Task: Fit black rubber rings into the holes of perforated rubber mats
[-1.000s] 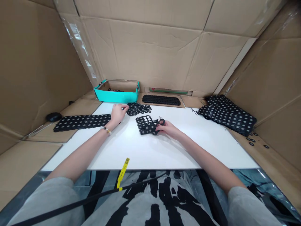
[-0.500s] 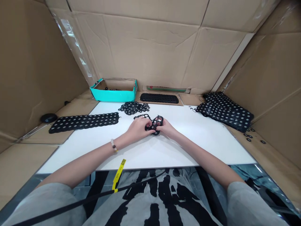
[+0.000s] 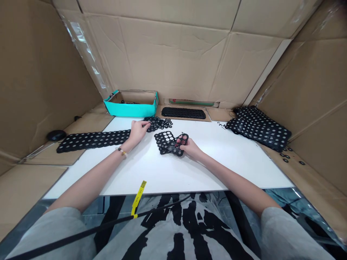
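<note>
Where the white table ends, a teal box, black mats.

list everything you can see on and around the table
white tabletop: one, white, centre
cardboard lining: several sheets, brown, behind and beside the table
open box: one, teal, behind the table
long perforated strip: one, black, left of the left hand
perforated mat: one, black, behind the table
stack of perforated sheets: one stack, black, far right
heap of rings: one, black, back of the table
loose rings: several, black, on cardboard at right
perforated piece: one, black, on the table
small perforated piece: one, black, in the right hand
yellow tag: one, yellow, on a black cable, near the chest
left hand: one, at the heap, bead bracelet on the wrist
right hand: one, beside the perforated piece
</note>
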Demonstrator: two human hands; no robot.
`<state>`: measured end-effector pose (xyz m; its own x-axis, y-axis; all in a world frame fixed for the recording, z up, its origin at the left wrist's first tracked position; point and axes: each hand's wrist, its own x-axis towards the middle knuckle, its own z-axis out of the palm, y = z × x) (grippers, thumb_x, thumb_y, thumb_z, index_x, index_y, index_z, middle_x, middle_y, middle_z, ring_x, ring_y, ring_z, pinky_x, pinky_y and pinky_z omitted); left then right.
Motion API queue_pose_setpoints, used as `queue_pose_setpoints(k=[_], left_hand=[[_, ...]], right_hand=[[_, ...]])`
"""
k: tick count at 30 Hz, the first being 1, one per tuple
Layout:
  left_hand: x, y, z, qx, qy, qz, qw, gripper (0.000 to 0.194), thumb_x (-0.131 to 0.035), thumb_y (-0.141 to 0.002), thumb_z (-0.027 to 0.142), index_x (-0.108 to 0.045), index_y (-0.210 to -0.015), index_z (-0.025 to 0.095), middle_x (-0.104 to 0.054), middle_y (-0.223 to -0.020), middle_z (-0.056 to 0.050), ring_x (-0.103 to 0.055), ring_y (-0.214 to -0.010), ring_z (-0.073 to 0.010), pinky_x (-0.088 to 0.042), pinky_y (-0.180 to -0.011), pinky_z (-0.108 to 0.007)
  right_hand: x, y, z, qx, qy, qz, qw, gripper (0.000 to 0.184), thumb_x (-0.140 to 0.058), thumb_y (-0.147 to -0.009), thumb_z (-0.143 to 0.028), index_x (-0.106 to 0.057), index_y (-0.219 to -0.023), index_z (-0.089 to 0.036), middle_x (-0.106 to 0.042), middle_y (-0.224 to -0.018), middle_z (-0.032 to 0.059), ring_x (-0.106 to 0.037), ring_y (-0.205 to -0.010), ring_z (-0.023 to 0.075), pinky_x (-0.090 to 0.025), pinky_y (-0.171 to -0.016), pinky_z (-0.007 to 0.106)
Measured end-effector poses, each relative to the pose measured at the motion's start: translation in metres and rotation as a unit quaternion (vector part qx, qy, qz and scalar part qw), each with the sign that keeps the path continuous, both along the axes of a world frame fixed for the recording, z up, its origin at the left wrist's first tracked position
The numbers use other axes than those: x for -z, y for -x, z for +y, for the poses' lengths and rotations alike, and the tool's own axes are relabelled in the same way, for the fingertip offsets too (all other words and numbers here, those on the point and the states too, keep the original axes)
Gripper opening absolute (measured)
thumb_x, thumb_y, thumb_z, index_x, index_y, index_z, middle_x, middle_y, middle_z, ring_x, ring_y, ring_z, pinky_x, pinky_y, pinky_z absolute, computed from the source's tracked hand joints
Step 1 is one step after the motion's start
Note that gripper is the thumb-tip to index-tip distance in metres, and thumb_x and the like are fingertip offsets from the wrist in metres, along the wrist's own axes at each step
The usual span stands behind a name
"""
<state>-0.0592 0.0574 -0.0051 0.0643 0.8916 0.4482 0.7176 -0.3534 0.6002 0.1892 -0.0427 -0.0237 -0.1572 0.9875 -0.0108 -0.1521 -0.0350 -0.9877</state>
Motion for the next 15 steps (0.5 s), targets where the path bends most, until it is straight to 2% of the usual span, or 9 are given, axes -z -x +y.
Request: queue_pose_setpoints(k=[2, 4, 5, 7, 9, 10, 12, 15], left_hand=[[0.001, 0.01, 0.007, -0.041, -0.022, 0.062, 0.997, 0.033, -0.054, -0.086, 0.036, -0.075, -0.105, 0.02, -0.068, -0.113, -0.014, -0.051, -0.105, -0.0352, -0.037, -0.091, -0.051], [-0.002, 0.008, 0.002, -0.04, -0.046, 0.092, 0.994, 0.036, -0.052, -0.088, 0.037, -0.072, -0.114, 0.021, -0.064, -0.122, -0.015, -0.046, -0.11, -0.0361, -0.036, -0.092, -0.052], [-0.004, 0.003, -0.004, -0.01, -0.054, 0.098, 0.994, 0.035, -0.051, -0.089, 0.038, -0.072, -0.112, 0.021, -0.064, -0.12, -0.014, -0.047, -0.109, -0.034, -0.036, -0.093, -0.05], [-0.011, -0.012, -0.02, 0.098, -0.055, 0.108, 0.988, 0.032, -0.051, -0.09, 0.041, -0.073, -0.101, 0.021, -0.069, -0.106, -0.009, -0.052, -0.1, -0.0277, -0.037, -0.093, -0.044], [-0.018, -0.029, -0.039, 0.208, -0.037, 0.118, 0.97, 0.031, -0.056, -0.087, 0.048, -0.072, -0.092, 0.021, -0.071, -0.091, -0.005, -0.055, -0.091, -0.0235, -0.039, -0.089, -0.038], [-0.021, -0.037, -0.048, 0.241, -0.03, 0.12, 0.963, 0.032, -0.06, -0.084, 0.05, -0.072, -0.091, 0.021, -0.071, -0.088, -0.005, -0.055, -0.088, -0.023, -0.041, -0.085, -0.036], [-0.022, -0.049, -0.063, 0.269, -0.018, 0.115, 0.956, 0.032, -0.066, -0.08, 0.051, -0.072, -0.089, 0.021, -0.072, -0.085, -0.004, -0.056, -0.086, -0.0228, -0.042, -0.079, -0.035], [-0.016, -0.058, -0.07, 0.266, 0.019, 0.067, 0.962, 0.027, -0.068, -0.077, 0.047, -0.072, -0.08, 0.021, -0.073, -0.082, -0.004, -0.059, -0.081, -0.0218, -0.044, -0.073, -0.033]], right_hand=[[-0.002, -0.001, -0.002, 0.001, 0.005, 0.006, 1.0, 0.039, -0.055, -0.05, -0.013, -0.049, -0.087, -0.022, -0.057, -0.083, -0.0044, -0.061, -0.081, 0.0157, -0.046, -0.071, 0.027], [-0.004, -0.001, -0.003, 0.0, 0.022, 0.019, 1.0, 0.037, -0.056, -0.05, -0.014, -0.048, -0.086, -0.022, -0.055, -0.082, -0.0044, -0.061, -0.081, 0.0159, -0.045, -0.067, 0.025], [-0.005, -0.001, -0.003, -0.001, 0.034, 0.029, 0.999, 0.037, -0.057, -0.05, -0.014, -0.048, -0.085, -0.022, -0.055, -0.083, -0.0043, -0.06, -0.082, 0.016, -0.044, -0.064, 0.025], [-0.006, 0.0, -0.003, 0.002, 0.052, 0.053, 0.997, 0.038, -0.058, -0.049, -0.014, -0.046, -0.084, -0.023, -0.054, -0.084, -0.0043, -0.06, -0.082, 0.0159, -0.043, -0.063, 0.024], [-0.007, 0.0, -0.003, 0.008, 0.051, 0.07, 0.996, 0.04, -0.059, -0.048, -0.012, -0.046, -0.084, -0.023, -0.055, -0.085, -0.0045, -0.059, -0.082, 0.0152, -0.045, -0.066, 0.025], [-0.008, 0.0, -0.003, 0.007, 0.045, 0.075, 0.996, 0.041, -0.059, -0.047, -0.011, -0.047, -0.084, -0.023, -0.055, -0.086, -0.0046, -0.059, -0.081, 0.0149, -0.046, -0.069, 0.025], [-0.009, 0.001, -0.005, -0.004, 0.028, 0.079, 0.997, 0.043, -0.059, -0.048, -0.009, -0.048, -0.087, -0.023, -0.057, -0.087, -0.0042, -0.059, -0.083, 0.0148, -0.047, -0.075, 0.027], [-0.01, 0.001, -0.007, -0.034, 0.005, 0.075, 0.997, 0.046, -0.062, -0.049, -0.008, -0.049, -0.091, -0.023, -0.059, -0.09, -0.0038, -0.06, -0.084, 0.0144, -0.048, -0.079, 0.027]])
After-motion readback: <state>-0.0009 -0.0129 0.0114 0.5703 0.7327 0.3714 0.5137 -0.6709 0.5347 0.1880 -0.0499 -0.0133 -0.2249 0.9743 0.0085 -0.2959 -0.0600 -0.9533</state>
